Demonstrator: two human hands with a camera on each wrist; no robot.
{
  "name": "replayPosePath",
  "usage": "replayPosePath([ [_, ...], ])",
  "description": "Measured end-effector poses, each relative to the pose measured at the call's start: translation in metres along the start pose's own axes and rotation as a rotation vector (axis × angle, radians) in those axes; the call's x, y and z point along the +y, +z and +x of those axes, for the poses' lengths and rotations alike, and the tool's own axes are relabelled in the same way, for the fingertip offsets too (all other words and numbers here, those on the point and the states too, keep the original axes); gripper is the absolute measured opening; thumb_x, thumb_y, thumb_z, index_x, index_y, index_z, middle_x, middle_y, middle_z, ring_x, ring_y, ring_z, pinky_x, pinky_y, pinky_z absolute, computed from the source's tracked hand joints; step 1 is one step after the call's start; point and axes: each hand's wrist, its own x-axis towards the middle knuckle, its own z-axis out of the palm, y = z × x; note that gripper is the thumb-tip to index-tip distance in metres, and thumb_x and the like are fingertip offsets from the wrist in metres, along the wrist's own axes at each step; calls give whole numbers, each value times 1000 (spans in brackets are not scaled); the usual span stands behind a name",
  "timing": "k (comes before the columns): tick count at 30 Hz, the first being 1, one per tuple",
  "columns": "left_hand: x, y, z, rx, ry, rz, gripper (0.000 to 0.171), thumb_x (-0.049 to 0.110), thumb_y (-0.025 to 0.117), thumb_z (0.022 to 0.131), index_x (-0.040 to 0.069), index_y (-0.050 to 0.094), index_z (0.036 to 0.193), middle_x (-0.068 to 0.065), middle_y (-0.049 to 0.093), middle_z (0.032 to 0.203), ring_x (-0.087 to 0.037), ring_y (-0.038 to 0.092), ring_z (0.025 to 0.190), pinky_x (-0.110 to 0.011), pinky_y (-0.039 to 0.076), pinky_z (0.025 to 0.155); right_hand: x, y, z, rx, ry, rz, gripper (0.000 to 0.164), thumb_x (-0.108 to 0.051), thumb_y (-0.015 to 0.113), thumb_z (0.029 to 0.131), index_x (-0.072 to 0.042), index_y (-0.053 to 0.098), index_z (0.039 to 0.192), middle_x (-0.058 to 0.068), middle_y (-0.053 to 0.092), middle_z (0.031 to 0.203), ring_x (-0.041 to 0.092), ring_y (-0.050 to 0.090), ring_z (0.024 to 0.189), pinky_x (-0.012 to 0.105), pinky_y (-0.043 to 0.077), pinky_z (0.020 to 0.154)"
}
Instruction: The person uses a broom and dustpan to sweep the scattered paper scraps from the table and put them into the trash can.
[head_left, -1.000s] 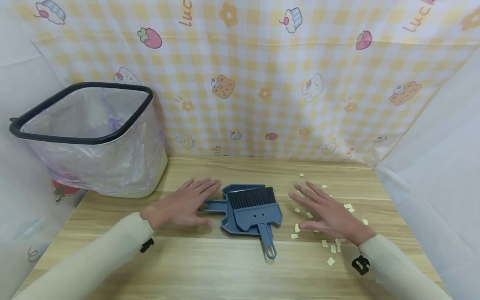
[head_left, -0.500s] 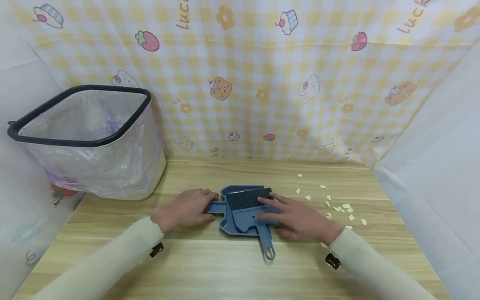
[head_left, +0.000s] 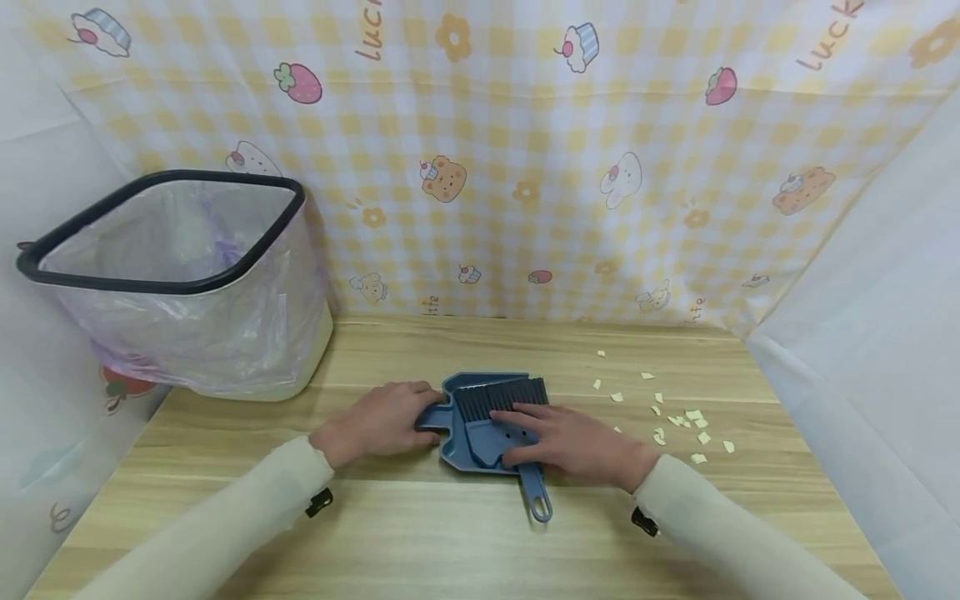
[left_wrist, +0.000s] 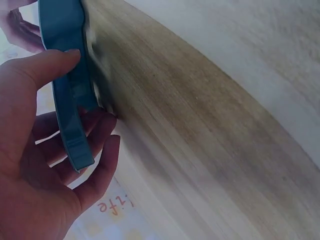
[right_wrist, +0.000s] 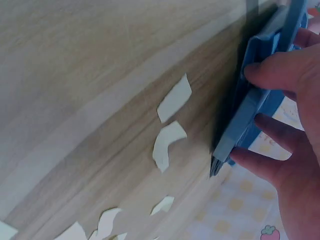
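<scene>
A blue dustpan [head_left: 455, 451] lies flat on the wooden table, its handle pointing left. On top of it rests a blue brush [head_left: 483, 437] with dark bristles, its handle toward the near edge. My left hand [head_left: 381, 418] grips the dustpan's handle; in the left wrist view the thumb lies on the dustpan [left_wrist: 62, 25] and the fingers curl around the handle. My right hand [head_left: 581, 442] rests over the brush with extended fingers touching its body. In the right wrist view the thumb and fingers spread along the brush and dustpan.
Several pale paper scraps [head_left: 694, 416] are scattered on the table [head_left: 420, 533] to the right of the dustpan. A bin [head_left: 251, 337] with a black rim and a thin plastic liner stands at the back left. A checked curtain [head_left: 510, 125] hangs behind the table.
Both hands have come inward from beside the dustpan and brush. The left has taken hold of the dustpan's handle. The right has moved left, from above the scraps onto the brush.
</scene>
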Motion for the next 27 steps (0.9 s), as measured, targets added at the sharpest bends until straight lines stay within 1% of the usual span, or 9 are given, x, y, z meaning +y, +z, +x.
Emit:
replayPosePath([
  [4,0,1,1,8,29,1,55,33,85,99,-2,71,139,-17,73,130,-32,74,113,-50,62,97,-2,3,2,-29,11,-32,48,-16,80,101,-39,65,139,14,40,174,45,53,148,61,59,104],
  [10,0,2,3,15,49,21,53,34,83,100,-2,72,137,-15,73,127,-30,74,108,-48,64,92,-5,4,4,-32,13,-96,38,-20,76,105,-40,67,137,15,43,172,44,54,147,61,60,101],
  [13,0,2,3,11,45,16,51,33,82,101,-2,72,137,-16,73,127,-30,74,109,-48,64,93,-5,3,6,-21,5,-95,34,-21,76,105,-37,68,134,17,45,171,45,55,146,61,60,102],
  [16,0,2,3,6,44,10,48,31,80,103,-3,71,137,-16,73,127,-31,74,109,-49,63,94,-5,1,7,-3,0,-88,32,-20,78,103,-33,67,130,20,48,168,44,56,144,57,60,103],
  [19,1,2,3,9,41,9,47,31,79,104,-2,71,137,-16,73,128,-33,74,111,-50,63,95,-3,-3,7,42,2,-68,31,-18,81,101,-28,63,125,23,52,163,42,60,141,52,61,102],
  [21,0,3,3,13,38,11,48,32,79,104,-2,71,137,-16,72,129,-33,74,112,-51,63,96,-1,-6,6,74,8,-53,34,-11,80,100,-26,62,123,23,54,161,41,62,138,49,64,96],
  [23,0,3,4,17,38,13,49,33,79,104,-2,71,138,-16,72,130,-33,74,112,-51,63,96,1,-8,6,96,18,-43,40,1,79,96,-24,61,122,21,56,161,40,64,136,47,65,92],
  [25,0,3,4,18,37,15,49,33,79,104,-2,71,138,-16,72,130,-33,74,112,-51,63,95,2,-12,5,103,33,-32,48,12,77,91,-23,61,119,19,56,161,39,65,135,41,66,82],
  [27,1,3,4,20,41,19,50,33,79,104,-2,71,138,-16,72,129,-33,74,110,-50,63,94,3,-15,5,111,44,-27,53,18,77,87,-22,61,117,18,57,161,39,67,132,37,65,75],
])
